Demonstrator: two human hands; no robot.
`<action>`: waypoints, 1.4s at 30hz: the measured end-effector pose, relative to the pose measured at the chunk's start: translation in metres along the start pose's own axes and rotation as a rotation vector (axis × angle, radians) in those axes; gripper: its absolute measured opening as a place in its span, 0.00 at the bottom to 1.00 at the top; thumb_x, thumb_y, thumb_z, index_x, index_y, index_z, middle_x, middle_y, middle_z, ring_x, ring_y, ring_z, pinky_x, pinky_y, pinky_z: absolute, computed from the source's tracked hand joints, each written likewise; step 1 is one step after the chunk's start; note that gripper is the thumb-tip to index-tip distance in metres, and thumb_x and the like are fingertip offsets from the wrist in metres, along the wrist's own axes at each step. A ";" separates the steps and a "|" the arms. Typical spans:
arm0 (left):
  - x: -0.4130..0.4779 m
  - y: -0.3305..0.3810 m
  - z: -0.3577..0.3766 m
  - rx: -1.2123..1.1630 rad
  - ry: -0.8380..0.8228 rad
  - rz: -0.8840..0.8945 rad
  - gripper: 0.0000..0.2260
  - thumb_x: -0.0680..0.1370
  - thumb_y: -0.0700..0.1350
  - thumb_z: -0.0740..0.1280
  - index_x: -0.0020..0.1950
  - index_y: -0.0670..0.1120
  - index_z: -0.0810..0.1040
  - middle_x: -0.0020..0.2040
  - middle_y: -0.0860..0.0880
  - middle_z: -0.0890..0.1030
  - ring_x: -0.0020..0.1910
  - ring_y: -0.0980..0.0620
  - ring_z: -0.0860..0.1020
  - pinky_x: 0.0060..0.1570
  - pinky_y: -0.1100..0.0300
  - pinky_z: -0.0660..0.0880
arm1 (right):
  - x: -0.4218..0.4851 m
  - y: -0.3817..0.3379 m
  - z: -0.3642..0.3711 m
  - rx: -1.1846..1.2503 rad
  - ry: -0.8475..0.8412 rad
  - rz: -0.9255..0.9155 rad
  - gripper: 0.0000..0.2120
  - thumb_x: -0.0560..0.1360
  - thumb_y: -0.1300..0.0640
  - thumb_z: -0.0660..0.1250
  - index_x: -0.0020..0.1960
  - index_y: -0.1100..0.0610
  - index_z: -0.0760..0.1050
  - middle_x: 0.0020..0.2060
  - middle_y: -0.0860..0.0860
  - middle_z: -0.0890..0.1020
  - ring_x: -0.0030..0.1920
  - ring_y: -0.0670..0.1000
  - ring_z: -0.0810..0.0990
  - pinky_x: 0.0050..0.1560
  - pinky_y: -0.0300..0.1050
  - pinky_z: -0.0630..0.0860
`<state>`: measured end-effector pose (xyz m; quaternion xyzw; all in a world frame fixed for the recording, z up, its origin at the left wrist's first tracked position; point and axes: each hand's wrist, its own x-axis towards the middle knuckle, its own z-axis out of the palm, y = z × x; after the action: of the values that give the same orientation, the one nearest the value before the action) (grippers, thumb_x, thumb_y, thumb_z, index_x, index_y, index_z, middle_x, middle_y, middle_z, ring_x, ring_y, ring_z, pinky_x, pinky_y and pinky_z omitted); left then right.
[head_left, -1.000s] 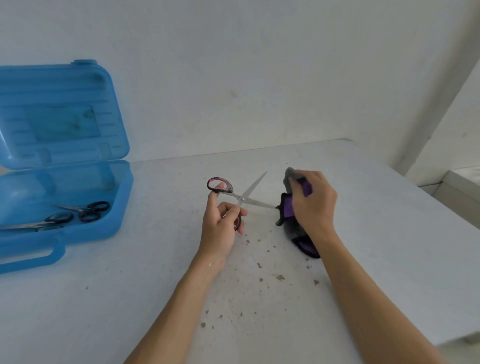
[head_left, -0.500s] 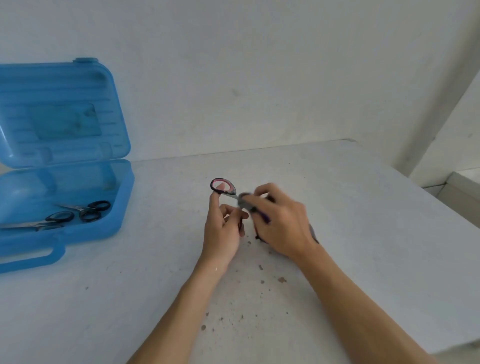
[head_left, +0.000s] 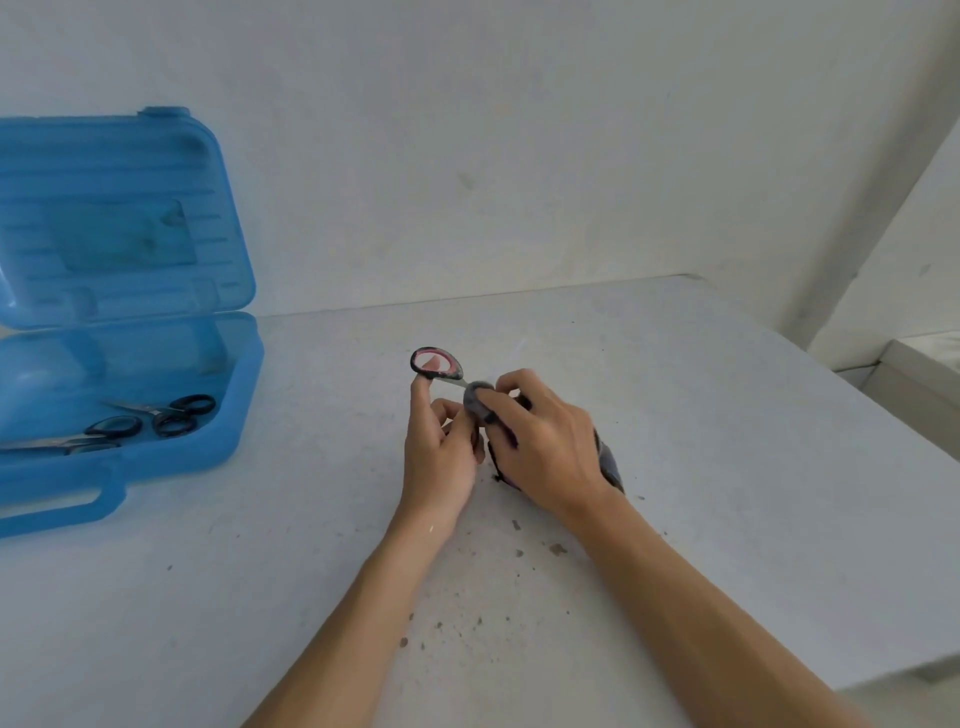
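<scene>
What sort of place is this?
Likely a bare workroom bench: a plain white table against a blank wall, an open blue tool case holding black-handled scissors, and dark grit scattered on the table near the pink-handled scissors.

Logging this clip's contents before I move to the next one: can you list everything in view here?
pink-handled scissors: one, pink and black handle, held above the table's middle
grey tool: one, grey and black, mostly covered by the right hand
black-handled scissors: two pairs, black, lying in the case
case: one, blue, lid open, table's left side
specks: many, dark, scattered near the arms
table: one, whitish, fills the lower view
left hand: one, grips the pink-handled scissors
right hand: one, grips the grey tool
</scene>
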<state>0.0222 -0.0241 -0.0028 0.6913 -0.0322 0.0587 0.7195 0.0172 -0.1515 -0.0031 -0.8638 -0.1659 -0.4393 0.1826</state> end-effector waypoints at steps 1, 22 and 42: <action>0.000 0.001 -0.001 -0.024 0.007 -0.014 0.20 0.83 0.37 0.62 0.72 0.56 0.68 0.37 0.47 0.74 0.30 0.53 0.73 0.34 0.59 0.73 | 0.000 0.001 0.004 0.014 -0.022 -0.014 0.07 0.74 0.63 0.73 0.51 0.56 0.85 0.45 0.52 0.81 0.33 0.49 0.79 0.22 0.40 0.67; 0.008 0.011 -0.018 -0.116 0.179 0.007 0.17 0.84 0.36 0.59 0.71 0.51 0.68 0.42 0.46 0.80 0.30 0.52 0.71 0.32 0.66 0.72 | -0.004 0.031 0.010 -0.157 -0.012 0.233 0.06 0.73 0.65 0.75 0.49 0.59 0.84 0.44 0.53 0.80 0.30 0.55 0.76 0.23 0.42 0.69; 0.005 0.019 -0.009 -0.645 -0.215 -0.256 0.05 0.84 0.37 0.61 0.53 0.46 0.74 0.39 0.47 0.77 0.28 0.53 0.69 0.30 0.63 0.68 | 0.026 0.008 -0.033 1.253 -0.143 1.255 0.07 0.80 0.61 0.68 0.51 0.65 0.83 0.39 0.59 0.85 0.34 0.52 0.83 0.32 0.41 0.80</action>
<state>0.0248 -0.0141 0.0164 0.4293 -0.0378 -0.1182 0.8946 0.0120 -0.1708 0.0348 -0.5625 0.1174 -0.0320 0.8178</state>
